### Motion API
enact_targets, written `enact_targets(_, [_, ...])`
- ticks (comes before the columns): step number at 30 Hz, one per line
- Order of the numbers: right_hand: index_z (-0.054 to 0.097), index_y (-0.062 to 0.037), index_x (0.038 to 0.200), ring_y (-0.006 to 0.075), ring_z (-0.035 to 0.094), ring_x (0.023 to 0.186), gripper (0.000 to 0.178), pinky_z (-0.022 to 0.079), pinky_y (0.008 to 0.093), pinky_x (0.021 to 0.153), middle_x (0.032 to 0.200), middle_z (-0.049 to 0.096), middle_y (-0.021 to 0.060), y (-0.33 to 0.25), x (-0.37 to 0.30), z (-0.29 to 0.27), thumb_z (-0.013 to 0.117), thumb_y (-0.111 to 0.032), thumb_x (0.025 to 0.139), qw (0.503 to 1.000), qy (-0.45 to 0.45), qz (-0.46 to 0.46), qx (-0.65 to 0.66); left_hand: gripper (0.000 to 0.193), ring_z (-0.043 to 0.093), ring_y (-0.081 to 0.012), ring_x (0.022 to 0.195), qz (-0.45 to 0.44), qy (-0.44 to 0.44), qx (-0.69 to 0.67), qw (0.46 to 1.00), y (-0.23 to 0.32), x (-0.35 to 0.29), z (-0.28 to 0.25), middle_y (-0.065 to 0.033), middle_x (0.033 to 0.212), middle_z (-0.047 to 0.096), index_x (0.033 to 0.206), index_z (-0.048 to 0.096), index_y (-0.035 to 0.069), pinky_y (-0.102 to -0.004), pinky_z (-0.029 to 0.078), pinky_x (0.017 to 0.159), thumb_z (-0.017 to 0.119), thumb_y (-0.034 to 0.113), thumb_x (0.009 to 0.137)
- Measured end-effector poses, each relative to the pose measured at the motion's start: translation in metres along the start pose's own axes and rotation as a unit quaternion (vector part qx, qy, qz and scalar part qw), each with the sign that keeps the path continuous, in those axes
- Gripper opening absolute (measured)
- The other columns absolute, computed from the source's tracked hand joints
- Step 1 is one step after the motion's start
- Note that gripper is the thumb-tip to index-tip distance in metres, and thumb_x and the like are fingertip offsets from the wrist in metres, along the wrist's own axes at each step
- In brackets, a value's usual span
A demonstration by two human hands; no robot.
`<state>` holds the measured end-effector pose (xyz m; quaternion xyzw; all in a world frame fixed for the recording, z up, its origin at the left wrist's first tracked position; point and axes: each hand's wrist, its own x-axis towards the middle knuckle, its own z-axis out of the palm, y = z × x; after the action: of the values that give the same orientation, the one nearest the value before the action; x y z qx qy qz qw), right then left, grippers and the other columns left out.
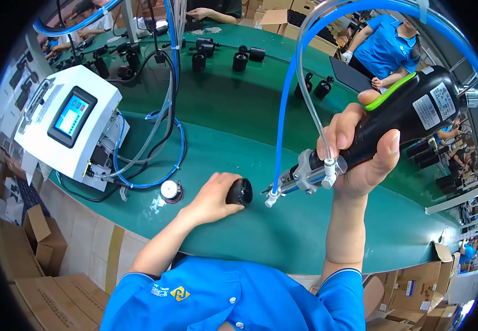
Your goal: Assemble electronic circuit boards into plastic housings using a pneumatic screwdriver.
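My right hand (363, 157) is wrapped round a black and green electric screwdriver (399, 118), held tilted with its tip down toward the left. A metal bracket and clear fitting sit near its front, joined to a blue air hose (284, 110) and a clear tube (308, 94). My left hand (217, 199) grips a short black cylindrical housing (240, 192) on the green bench. The screwdriver's tip is a little to the right of the housing, apart from it. Left of my left hand lies a small round white and silver part (171, 191) with thin wires.
A white control box (68, 121) with a lit screen stands at the left, with coiled blue hose and cables beside it. Several black lamp-like assemblies (240, 60) line the far belt. A co-worker in blue (385, 47) sits across at the right. Cardboard boxes (57, 303) stand at lower left.
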<state>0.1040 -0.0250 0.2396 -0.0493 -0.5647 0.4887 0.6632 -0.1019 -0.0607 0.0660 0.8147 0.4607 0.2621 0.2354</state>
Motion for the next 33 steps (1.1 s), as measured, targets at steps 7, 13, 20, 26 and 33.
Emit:
enact_targets(7, [0.041, -0.0017, 0.115, 0.0157, 0.051, 0.041, 0.053, 0.038, 0.0225, 0.038, 0.057, 0.049, 0.0067, 0.005, 0.005, 0.008, 0.047, -0.043, 0.082, 0.999, 0.011, -0.003, 0.032, 0.061, 0.056, -0.0219, 0.087, -0.091, 0.001, -0.288, 0.953, 0.014, -0.014, 0.002, -0.0122, 0.103, 0.058, 0.115, 0.047, 0.001, -0.0294, 0.044, 0.077, 0.073, 0.013, 0.061])
enact_targets(13, [0.041, -0.0020, 0.116, 0.0156, 0.051, 0.042, 0.053, 0.039, 0.0228, 0.039, 0.058, 0.049, 0.0067, 0.012, 0.004, 0.013, 0.047, -0.043, 0.083, 0.998, -0.011, 0.008, 0.063, 0.060, 0.056, -0.0202, 0.085, -0.074, 0.003, -0.275, 0.959, 0.020, -0.016, 0.007, -0.0106, 0.098, 0.060, 0.114, 0.049, 0.001, -0.0290, 0.044, 0.077, 0.073, 0.013, 0.061])
enact_targets(20, [0.040, -0.0025, 0.116, 0.0155, 0.051, 0.042, 0.053, 0.040, 0.0228, 0.039, 0.059, 0.049, 0.0066, 0.015, -0.001, 0.011, 0.047, -0.044, 0.082, 0.998, -0.018, 0.016, 0.052, 0.060, 0.056, -0.0203, 0.084, -0.059, 0.001, -0.293, 0.954, 0.025, -0.015, 0.006, -0.0097, 0.097, 0.060, 0.114, 0.049, 0.001, -0.0293, 0.043, 0.078, 0.073, 0.015, 0.060])
enact_targets(26, [0.040, -0.0022, 0.118, 0.0132, 0.047, 0.045, 0.051, 0.041, 0.0240, 0.040, 0.061, 0.048, 0.0062, 0.018, -0.001, 0.011, 0.047, -0.041, 0.086, 0.997, -0.048, 0.007, 0.058, 0.060, 0.057, -0.0214, 0.084, -0.043, 0.008, -0.296, 0.954, 0.024, -0.016, 0.006, -0.0099, 0.098, 0.060, 0.113, 0.049, 0.001, -0.0298, 0.043, 0.078, 0.074, 0.015, 0.060])
enact_targets(33, [0.039, -0.0031, 0.118, 0.0124, 0.046, 0.045, 0.049, 0.042, 0.0239, 0.040, 0.061, 0.048, 0.0056, 0.017, -0.001, 0.009, 0.047, -0.040, 0.087, 0.996, -0.067, 0.008, 0.054, 0.061, 0.057, -0.0221, 0.085, -0.028, 0.015, -0.289, 0.957, 0.026, -0.015, 0.006, -0.0104, 0.099, 0.060, 0.114, 0.049, 0.001, -0.0304, 0.043, 0.078, 0.074, 0.016, 0.060])
